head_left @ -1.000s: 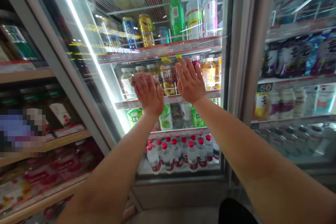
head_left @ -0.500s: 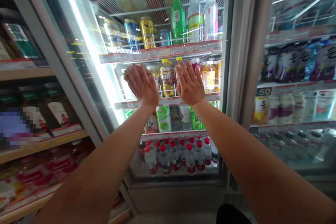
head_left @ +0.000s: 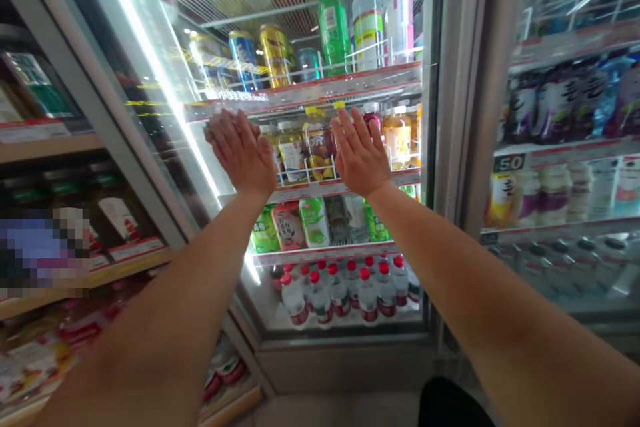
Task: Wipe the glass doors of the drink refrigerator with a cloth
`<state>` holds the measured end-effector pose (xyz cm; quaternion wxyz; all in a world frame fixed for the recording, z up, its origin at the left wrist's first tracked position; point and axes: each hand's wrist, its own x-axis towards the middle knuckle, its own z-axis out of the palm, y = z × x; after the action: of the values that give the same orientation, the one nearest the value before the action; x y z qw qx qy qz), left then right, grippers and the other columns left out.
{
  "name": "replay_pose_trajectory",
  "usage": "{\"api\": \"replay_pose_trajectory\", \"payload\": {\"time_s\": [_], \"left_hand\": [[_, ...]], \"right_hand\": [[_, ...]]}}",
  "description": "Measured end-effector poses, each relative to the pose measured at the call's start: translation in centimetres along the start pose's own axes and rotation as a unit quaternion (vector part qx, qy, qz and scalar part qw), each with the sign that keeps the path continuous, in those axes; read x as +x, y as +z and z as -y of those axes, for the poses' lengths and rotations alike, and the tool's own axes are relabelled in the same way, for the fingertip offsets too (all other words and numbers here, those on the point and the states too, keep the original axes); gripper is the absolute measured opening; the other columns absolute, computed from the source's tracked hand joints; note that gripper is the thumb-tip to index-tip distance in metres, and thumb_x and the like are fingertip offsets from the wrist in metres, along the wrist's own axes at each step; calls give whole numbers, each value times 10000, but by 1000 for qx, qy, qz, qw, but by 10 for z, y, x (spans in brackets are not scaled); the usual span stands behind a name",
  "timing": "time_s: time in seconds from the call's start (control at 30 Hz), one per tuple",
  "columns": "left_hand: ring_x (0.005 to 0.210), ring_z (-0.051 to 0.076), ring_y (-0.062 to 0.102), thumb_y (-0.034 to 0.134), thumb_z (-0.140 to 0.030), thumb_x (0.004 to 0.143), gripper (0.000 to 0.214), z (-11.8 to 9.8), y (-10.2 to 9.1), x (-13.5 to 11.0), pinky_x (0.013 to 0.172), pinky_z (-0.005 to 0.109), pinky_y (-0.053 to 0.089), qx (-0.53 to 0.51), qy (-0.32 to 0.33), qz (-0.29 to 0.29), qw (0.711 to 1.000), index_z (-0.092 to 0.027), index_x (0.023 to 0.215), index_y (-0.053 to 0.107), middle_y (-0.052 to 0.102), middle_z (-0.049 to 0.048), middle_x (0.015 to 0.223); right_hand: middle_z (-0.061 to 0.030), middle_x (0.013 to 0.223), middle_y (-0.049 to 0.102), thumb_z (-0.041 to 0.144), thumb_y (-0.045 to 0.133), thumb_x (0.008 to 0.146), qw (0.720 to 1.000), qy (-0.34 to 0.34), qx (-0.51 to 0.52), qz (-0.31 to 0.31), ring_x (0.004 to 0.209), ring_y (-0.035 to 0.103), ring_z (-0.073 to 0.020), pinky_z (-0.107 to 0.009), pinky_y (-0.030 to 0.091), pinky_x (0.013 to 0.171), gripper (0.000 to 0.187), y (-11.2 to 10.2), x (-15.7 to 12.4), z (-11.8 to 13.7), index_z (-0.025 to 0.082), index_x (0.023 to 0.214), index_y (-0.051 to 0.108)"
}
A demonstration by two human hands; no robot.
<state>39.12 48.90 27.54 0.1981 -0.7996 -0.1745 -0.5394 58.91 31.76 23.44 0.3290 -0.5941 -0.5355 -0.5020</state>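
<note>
Both my arms reach out to a glass-fronted drinks cooler. My left hand [head_left: 241, 152] lies flat with fingers stretched out against the glass door [head_left: 165, 87], near the bright light strip. My right hand [head_left: 359, 153] is also flat and open on the glass, a little to the right, in front of the shelf of tea bottles [head_left: 320, 147]. Neither hand holds anything. Behind the glass stand cans [head_left: 274, 53] and tall bottles [head_left: 333, 20] on the top shelf, green cartons [head_left: 313, 220] lower, and red-capped water bottles [head_left: 345, 287] at the bottom.
A second cooler [head_left: 565, 147] with purple and white bottles stands to the right behind a metal frame [head_left: 475, 80]. Wooden shelves [head_left: 65, 140] with packaged goods run along the left. A dark shape [head_left: 450, 407] shows at the floor.
My left hand has slid leftward across the glass, away from my right hand, which stayed put. More of the shelves behind the glass shows on the left now.
</note>
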Motion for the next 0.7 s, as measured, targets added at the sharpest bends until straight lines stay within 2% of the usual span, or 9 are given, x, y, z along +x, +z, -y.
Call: {"api": "replay_pose_trajectory", "payload": {"time_s": [0.07, 0.1, 0.2, 0.3, 0.4, 0.47, 0.57, 0.7], "left_hand": [[1568, 275, -173, 173, -549, 1033, 734, -18, 6, -8, 1279, 575, -101, 15, -48, -41, 998, -157, 1648, 83, -14, 73, 1725], [1579, 285, -127, 221, -564, 1025, 736, -28, 9, -13, 1285, 572, -66, 16, -51, -42, 998, -170, 1643, 153, 31, 77, 1725], [1587, 302, -56, 330, -578, 1001, 714, -48, 10, -22, 1286, 574, -14, 4, 37, 18, 999, -233, 1622, 260, 128, 58, 1717], [1589, 303, -17, 353, -553, 1002, 670, -56, 3, -7, 1286, 568, -2, -2, 84, 45, 995, -268, 1606, 302, 180, 36, 1708], [1590, 301, -10, 346, -515, 1012, 655, -63, -1, 17, 1286, 561, -11, -5, 70, 30, 997, -258, 1612, 288, 170, 34, 1710], [1589, 309, -30, 355, -510, 1012, 671, -69, 2, 23, 1283, 569, -26, -4, 49, 14, 999, -246, 1621, 260, 141, 39, 1716], [1587, 314, -41, 370, -542, 1006, 691, -77, 12, 8, 1279, 581, -33, 8, 55, 14, 998, -240, 1619, 267, 146, 49, 1714], [1589, 305, 13, 387, -581, 995, 685, -72, 20, -25, 1282, 569, -19, 33, 121, 47, 991, -252, 1593, 336, 227, 68, 1694]], "right_hand": [[-59, 1694, 255, 223, 309, 1004, 1000, 3, 2, 2, 1591, 100, -289, -570, 96, 1297, 663, -1, 0, 1, 175, 1647, 156], [-57, 1695, 252, 225, 308, 1005, 1000, 4, 3, 3, 1591, 100, -288, -569, 100, 1298, 664, -1, 0, 1, 178, 1648, 150], [-60, 1698, 240, 229, 314, 1007, 1000, 4, 4, 6, 1591, 96, -289, -569, 107, 1300, 670, -3, 0, 1, 183, 1651, 135], [-63, 1696, 245, 221, 316, 1004, 1000, 2, 4, 8, 1591, 98, -290, -586, 104, 1298, 677, -4, 0, 2, 192, 1652, 122], [-64, 1694, 252, 219, 329, 1000, 1000, 2, 6, 9, 1590, 101, -297, -600, 98, 1295, 687, -4, 0, 2, 195, 1653, 114], [-65, 1695, 248, 216, 336, 995, 1000, 4, 8, 8, 1590, 101, -301, -604, 97, 1294, 695, -4, 0, 2, 195, 1653, 113], [-69, 1698, 241, 215, 337, 991, 1000, 2, 11, 5, 1590, 96, -302, -603, 96, 1294, 692, -3, 0, 1, 188, 1651, 131], [-82, 1697, 243, 220, 345, 990, 1000, 1, 16, 5, 1590, 95, -302, -592, 92, 1297, 670, -2, 0, 1, 160, 1640, 192]]}}
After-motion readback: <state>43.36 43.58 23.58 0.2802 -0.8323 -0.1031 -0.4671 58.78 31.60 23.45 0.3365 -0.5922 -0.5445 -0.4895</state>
